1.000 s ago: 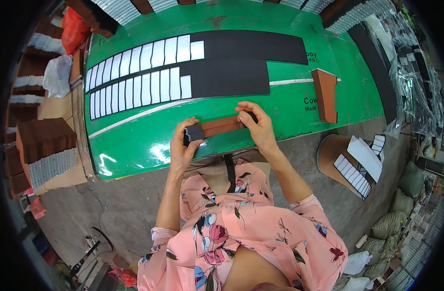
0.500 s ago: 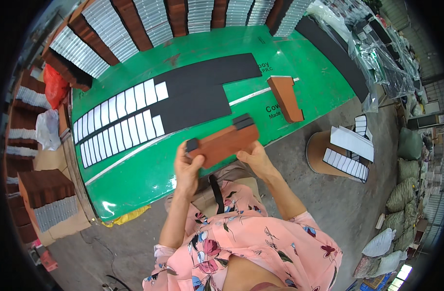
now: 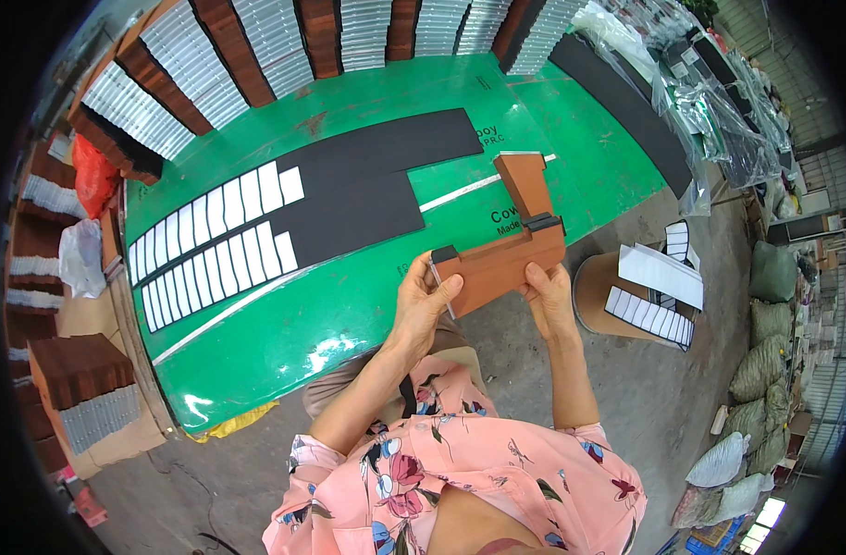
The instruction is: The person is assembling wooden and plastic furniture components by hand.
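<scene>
Between both hands I hold a notched reddish-brown block above the near right edge of the green table. Black pads cover the tops of its two raised ends. My left hand is closed on the left end, thumb on the front face. Around the right end is my right hand, its thumb also in front. A similar brown block lies just behind, its near part hidden by the held one. To the left are dark sheets, with rows of white rectangular strips along their left part.
Tall stacks of brown and silvery pieces line the far edge of the green table. A long black sheet lies at the far right. Right of the table stands a brown drum with white strips on top.
Both hands have carried the held block to the right, and it now overlaps the block on the table. The view has shifted slightly. Both hands still grip it.
</scene>
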Tool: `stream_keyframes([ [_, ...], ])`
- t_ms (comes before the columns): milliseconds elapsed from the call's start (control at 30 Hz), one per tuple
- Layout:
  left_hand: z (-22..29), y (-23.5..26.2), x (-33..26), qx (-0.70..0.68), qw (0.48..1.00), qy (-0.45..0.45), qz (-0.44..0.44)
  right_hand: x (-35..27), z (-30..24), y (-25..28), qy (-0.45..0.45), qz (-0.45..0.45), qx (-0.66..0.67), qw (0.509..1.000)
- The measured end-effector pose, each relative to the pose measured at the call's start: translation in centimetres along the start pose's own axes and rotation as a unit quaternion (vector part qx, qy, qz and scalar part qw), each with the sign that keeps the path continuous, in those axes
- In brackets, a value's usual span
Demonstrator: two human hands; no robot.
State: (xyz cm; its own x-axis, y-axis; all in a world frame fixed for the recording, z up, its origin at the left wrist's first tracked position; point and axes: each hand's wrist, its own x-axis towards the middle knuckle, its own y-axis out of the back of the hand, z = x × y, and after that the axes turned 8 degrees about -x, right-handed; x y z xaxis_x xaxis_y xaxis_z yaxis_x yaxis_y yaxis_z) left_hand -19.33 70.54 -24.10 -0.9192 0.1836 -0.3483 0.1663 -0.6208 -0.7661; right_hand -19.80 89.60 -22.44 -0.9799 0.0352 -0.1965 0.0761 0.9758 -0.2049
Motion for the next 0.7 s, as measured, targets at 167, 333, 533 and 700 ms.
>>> stream_keyframes([
  [167,0.8,0.7,0.2,0.032,0.999,-0.029,-0.009,0.8,-1.2,1.2,0.028,-0.016,0.003,0.999],
  [333,1.5,0.7,0.2,0.07,0.997,-0.022,-0.004,1.3,-1.4,1.4,0.042,0.006,-0.028,0.999],
  [533,2.7,1.0,-0.2,0.09,0.995,-0.041,-0.001,1.0,-2.6,-0.4,0.18,0.068,-0.269,0.944],
  [700,4.2,1.4,-0.5,0.22,0.975,-0.027,0.0,-0.6,-4.3,-2.3,0.365,-0.154,-0.722,0.567],
])
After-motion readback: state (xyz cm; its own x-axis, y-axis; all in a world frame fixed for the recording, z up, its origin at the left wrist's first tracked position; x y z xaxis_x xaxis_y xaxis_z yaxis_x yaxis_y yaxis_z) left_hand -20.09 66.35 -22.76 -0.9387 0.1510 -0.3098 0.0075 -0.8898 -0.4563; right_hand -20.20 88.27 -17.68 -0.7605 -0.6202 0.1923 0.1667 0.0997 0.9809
